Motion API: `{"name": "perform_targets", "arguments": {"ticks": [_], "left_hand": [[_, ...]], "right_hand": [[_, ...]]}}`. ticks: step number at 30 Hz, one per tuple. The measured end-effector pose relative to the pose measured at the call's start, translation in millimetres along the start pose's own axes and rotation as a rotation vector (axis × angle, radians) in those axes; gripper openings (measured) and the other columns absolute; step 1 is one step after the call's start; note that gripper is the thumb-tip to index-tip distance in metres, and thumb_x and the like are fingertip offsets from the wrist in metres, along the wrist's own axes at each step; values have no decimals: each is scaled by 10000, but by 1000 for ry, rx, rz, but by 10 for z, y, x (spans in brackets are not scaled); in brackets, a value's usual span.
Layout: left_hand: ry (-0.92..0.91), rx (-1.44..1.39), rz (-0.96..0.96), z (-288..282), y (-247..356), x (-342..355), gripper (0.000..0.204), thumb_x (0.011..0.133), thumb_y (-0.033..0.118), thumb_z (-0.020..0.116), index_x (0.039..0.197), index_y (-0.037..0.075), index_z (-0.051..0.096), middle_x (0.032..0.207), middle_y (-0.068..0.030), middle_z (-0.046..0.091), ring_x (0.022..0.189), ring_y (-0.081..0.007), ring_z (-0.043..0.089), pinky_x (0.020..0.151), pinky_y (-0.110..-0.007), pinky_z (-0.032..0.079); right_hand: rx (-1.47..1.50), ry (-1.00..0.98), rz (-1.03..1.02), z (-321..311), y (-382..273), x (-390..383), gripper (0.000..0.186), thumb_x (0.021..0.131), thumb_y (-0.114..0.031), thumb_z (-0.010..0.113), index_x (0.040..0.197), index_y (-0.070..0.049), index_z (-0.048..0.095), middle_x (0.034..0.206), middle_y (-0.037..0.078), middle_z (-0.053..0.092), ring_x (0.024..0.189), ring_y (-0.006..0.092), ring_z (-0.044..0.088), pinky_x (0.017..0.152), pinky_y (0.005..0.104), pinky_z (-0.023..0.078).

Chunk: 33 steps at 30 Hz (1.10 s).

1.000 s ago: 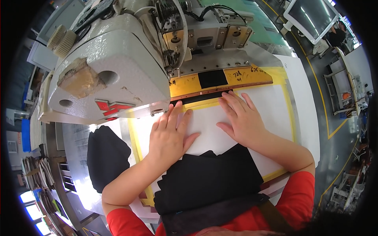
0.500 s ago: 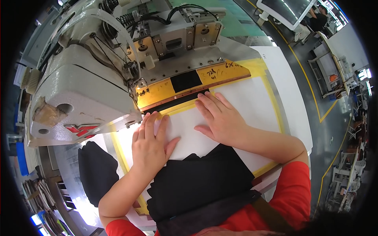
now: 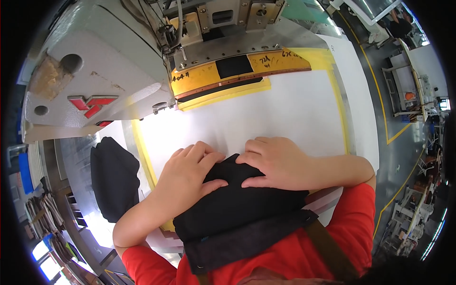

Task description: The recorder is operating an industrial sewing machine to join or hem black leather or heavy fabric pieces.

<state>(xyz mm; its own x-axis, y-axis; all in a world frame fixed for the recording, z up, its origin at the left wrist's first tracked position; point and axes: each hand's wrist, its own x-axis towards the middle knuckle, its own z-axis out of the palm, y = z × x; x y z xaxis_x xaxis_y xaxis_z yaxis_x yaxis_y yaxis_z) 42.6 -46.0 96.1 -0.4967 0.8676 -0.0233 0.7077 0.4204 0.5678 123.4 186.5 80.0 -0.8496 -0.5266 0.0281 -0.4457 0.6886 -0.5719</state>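
A stack of black cloth pieces (image 3: 237, 204) lies close to me, over the near edge of the white work plate (image 3: 304, 114). At its far edge my left hand (image 3: 190, 173) is closed, thumb on top and fingers curled over the cloth. My right hand (image 3: 280, 164) grips the same edge just to the right, its thumb on the cloth too. A pointed fold of black cloth rises between the two hands. Farther off, a strip of black cloth (image 3: 223, 89) lies along the yellow clamp plate (image 3: 280, 62) of the sewing machine, untouched by either hand.
The white sewing machine head (image 3: 95, 85) fills the upper left. Another folded black cloth pile (image 3: 114, 178) rests on the metal table at the left. Yellow tape (image 3: 338, 109) borders the white plate. A screen (image 3: 373, 9) stands at the far right, beside an aisle with a seated person.
Both hands have left the cloth strip at the clamp plate and come back toward me, closing on the far edge of the black cloth stack. The whole view has shifted somewhat.
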Motion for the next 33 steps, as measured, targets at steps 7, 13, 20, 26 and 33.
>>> {"name": "perform_targets", "arguments": {"ticks": [7,13,20,26,33], "left_hand": [[91,57,44,56,60,-131,292,698,195,801,916,87,639,871,-52,572,839,-260,587,737,-379,448],[218,45,36,-17,51,-219,257,766,149,754,970,73,617,886,-76,607,795,-278,607,701,-383,459],[424,335,-127,-135,-268,23,322,795,136,732,1091,101,608,817,-51,567,709,-231,614,634,-349,484],[361,222,-183,-60,-327,104,276,816,161,727,1051,76,610,836,-58,600,735,-218,624,656,-331,496],[216,-483,-343,-93,-269,98,345,855,259,727,1038,10,574,690,-71,620,589,-191,618,596,-286,490]], "right_hand": [[-43,178,-143,162,-71,8,188,813,-203,718,964,-100,677,907,40,584,825,221,604,708,359,503],[18,172,-99,32,-73,113,127,850,-148,678,968,-105,696,904,45,646,818,231,638,714,362,508],[224,157,290,-291,495,688,181,883,-188,639,969,-33,676,814,123,683,770,291,658,703,382,501],[255,106,351,-343,510,738,191,903,-161,653,1001,2,663,823,96,683,726,181,638,681,290,488],[557,213,371,-501,397,524,160,924,-124,640,998,16,660,831,31,655,752,86,588,678,249,469]]}}
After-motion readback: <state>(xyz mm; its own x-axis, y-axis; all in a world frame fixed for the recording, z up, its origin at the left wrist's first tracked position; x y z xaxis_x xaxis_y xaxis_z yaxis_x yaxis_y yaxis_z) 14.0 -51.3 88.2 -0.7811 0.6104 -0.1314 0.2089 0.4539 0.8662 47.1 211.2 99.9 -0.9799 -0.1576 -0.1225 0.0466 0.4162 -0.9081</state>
